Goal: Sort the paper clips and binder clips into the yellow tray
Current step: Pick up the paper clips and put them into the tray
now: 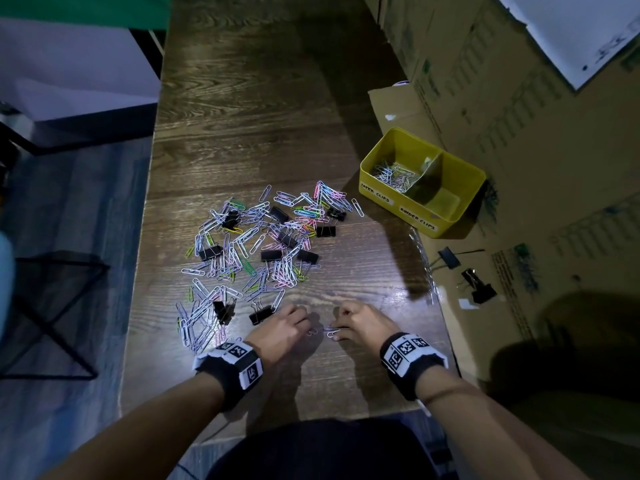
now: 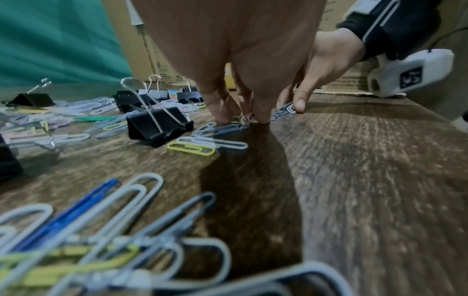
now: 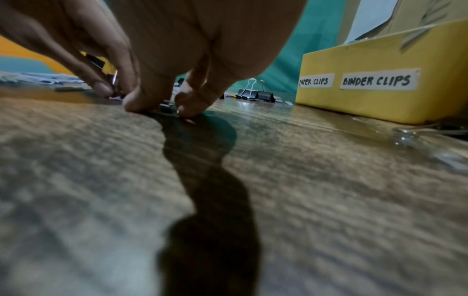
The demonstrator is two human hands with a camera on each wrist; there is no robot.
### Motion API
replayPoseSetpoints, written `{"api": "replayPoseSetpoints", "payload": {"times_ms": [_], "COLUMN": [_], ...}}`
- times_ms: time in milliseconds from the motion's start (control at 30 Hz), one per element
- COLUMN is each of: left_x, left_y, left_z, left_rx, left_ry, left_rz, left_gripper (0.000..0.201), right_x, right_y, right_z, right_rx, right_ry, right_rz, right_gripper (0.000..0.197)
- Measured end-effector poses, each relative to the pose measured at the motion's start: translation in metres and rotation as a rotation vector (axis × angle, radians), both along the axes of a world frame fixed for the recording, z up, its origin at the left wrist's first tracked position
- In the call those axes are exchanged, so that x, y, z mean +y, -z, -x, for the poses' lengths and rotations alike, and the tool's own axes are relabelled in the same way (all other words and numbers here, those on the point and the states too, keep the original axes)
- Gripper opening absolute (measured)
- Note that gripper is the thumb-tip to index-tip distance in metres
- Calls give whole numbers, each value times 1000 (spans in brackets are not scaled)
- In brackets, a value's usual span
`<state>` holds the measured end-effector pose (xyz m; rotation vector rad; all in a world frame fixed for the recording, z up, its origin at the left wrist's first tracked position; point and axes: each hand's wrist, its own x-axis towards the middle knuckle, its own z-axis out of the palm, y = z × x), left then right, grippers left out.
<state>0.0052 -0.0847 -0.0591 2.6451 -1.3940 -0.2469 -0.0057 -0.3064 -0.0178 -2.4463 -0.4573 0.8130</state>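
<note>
Both wrists are held low over the table (image 1: pixel 242 116), presumably so flat clips can be picked off the wood. A few paper clips (image 1: pixel 332 331) are pinched by the curled fingertips of the right hand (image 1: pixel 360 323); the left hand (image 1: pixel 284 327), fingers bent down, presses on another. Loose paper clips and binder clips (image 1: pixel 270 255) are heaped further off. At the right, well apart, the yellow tray (image 1: pixel 381 195) is labelled by compartment; only its paper-clip side is filled.
</note>
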Motion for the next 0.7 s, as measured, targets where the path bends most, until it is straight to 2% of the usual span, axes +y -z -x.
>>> {"api": "replayPoseSetpoints", "payload": {"times_ms": [233,333,500,600,667,700], "left_x": [2,3,2,1,0,0], "left_y": [2,1,-2,-3,-6,-9], "left_z": [4,7,12,14,13,12], "left_rx": [-1,75,33,0,115,231], "left_ry": [-107,-131,-110,-99,-215,-327], "left_rz": [94,138,79,80,136,194], "left_gripper": [24,21,23,18,14,15], "right_x": [4,4,7,10,12,12], "right_y": [-5,-3,-3,-4,-7,-9], "right_z": [7,13,23,28,28,28], "right_rx": [-43,-74,-146,-171,-179,-171], "right_ry": [49,-1,-155,-176,-172,-166], "right_rz": [19,34,255,299,301,302], "right_gripper": [30,27,33,29,25,23]}}
